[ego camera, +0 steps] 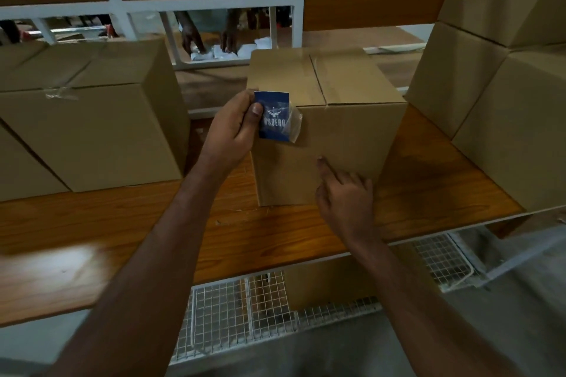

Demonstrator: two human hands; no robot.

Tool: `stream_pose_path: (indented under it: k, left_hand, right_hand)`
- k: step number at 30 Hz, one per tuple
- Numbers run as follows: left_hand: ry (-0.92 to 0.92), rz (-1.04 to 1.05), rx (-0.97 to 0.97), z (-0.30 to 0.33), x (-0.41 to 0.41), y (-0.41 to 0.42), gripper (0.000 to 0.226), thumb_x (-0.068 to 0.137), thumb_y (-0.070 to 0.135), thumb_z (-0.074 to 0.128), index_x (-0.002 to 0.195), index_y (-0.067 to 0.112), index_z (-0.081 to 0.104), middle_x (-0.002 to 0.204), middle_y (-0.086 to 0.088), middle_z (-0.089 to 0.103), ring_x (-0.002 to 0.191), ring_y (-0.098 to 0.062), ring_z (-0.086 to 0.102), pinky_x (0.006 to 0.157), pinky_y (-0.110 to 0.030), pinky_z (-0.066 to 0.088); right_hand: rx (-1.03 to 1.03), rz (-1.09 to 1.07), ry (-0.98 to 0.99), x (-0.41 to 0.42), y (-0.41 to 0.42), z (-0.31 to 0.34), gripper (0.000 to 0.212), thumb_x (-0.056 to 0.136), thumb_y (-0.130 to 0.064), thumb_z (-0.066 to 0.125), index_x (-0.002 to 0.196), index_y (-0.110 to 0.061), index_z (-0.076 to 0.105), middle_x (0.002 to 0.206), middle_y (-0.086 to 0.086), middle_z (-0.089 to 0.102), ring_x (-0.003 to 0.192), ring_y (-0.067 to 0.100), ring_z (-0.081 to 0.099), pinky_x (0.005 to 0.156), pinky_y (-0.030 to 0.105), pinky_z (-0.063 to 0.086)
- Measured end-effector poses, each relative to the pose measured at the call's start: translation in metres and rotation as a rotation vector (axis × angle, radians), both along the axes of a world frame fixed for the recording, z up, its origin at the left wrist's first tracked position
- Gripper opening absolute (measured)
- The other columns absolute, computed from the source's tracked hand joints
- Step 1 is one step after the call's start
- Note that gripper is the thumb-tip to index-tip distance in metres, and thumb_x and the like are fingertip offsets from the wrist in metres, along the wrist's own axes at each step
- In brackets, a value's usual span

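the left hand (235, 128) is pinching a blue label (274, 119) between thumb and curled fingers, holding it against the front of the cardboard box (343, 131) at the box's ten o'clock corner, with a clear film peeling off the label's three o'clock edge. the right hand (346, 193) is gripping nothing: its forefinger is stretching out and touching the box front near six o'clock, its other fingers loosely curling. the box is sitting on the wooden table (122, 239), with bigger boxes (92, 131) standing at nine o'clock.
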State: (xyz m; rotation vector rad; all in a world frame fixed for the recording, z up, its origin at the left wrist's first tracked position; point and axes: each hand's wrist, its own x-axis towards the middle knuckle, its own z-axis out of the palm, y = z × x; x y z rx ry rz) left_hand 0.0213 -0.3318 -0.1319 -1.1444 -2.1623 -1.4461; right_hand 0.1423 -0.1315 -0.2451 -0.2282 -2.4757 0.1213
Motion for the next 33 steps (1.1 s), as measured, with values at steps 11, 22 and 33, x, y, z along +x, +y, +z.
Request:
stream_pose_path:
  k: [11,22,33]
  left_hand:
    - [-0.088,0.117,0.087,0.001,0.012,0.013,0.019,0.106,0.024,0.040,0.111,0.015,0.057,0.095,-0.001,0.055,0.083,-0.011,0.051,0.070,-0.029,0.045]
    - [-0.320,0.387,0.432,-0.043,0.046,0.028,0.020,0.106,0.026,0.040,0.091,0.014,0.048,0.084,-0.003,0.045,0.074,-0.018,0.040,0.066,-0.036,0.038]
    - [-0.411,0.453,0.520,-0.035,0.061,0.022,0.022,0.108,0.021,0.039,0.090,0.015,0.050,0.086,-0.007,0.050,0.076,-0.018,0.046,0.065,-0.031,0.042]
  right_hand:
    - [-0.265,0.028,0.376,-0.001,0.055,0.006,0.037,0.086,-0.022,0.063,0.120,-0.008,0.060,0.121,0.019,0.048,0.111,0.033,0.044,0.089,0.042,0.046]
    - [-0.822,0.210,0.360,-0.014,0.069,0.004,0.081,0.093,-0.052,0.056,0.154,-0.023,0.010,0.152,0.015,0.033,0.137,0.023,0.041,0.101,0.031,0.048]
    - [-0.884,0.307,0.419,-0.025,0.064,0.001,0.071,0.093,-0.049,0.060,0.136,0.002,0.035,0.133,0.025,0.043,0.117,0.030,0.052,0.086,0.009,0.045]
